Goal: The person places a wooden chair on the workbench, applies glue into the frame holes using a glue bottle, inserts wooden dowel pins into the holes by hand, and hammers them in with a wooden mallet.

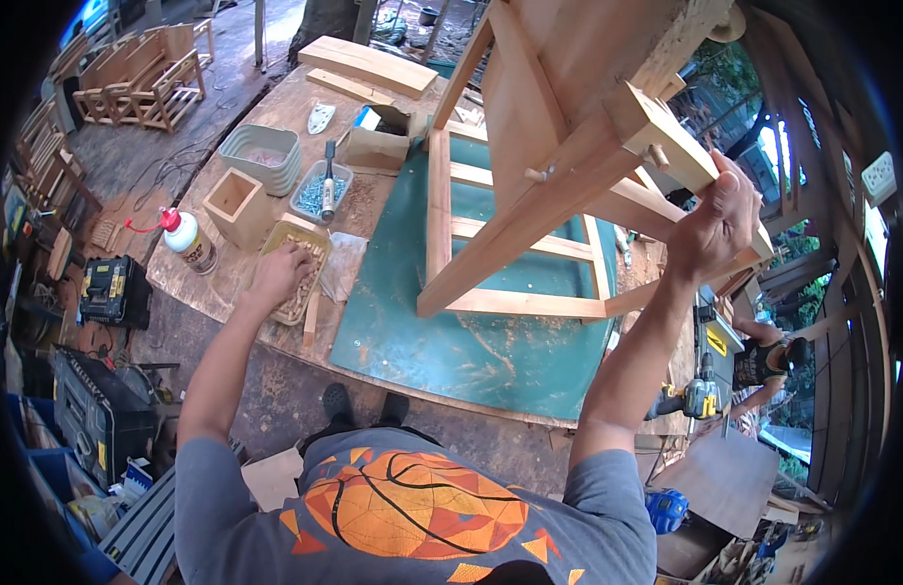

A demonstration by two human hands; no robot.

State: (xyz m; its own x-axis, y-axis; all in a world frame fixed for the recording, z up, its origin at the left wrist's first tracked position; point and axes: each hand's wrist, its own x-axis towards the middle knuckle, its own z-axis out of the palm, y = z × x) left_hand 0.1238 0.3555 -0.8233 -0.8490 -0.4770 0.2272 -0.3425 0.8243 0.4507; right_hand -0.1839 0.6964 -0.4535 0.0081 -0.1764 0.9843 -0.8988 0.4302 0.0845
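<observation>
My left hand (279,274) reaches into a small yellowish plastic tub (293,310) of short wooden dowels (306,268). Its fingers are bent and closed among the dowels; their tips are partly hidden. On the other side, my raised right hand (716,222) is wrapped round the upper rail of a pale wooden chair-like frame (529,234). This frame stands tilted on a green mat (432,351), with slats and a broad panel. Short dowel ends (658,156) stick out of its timber near my right hand.
Left of the tub stand a glue bottle (188,242), a hollow wooden box (239,207), a grey bin (261,156) and a container of screws (320,190) with a marker-like tool across it. A cordless drill (703,392) lies right. Another person (763,363) is farther right.
</observation>
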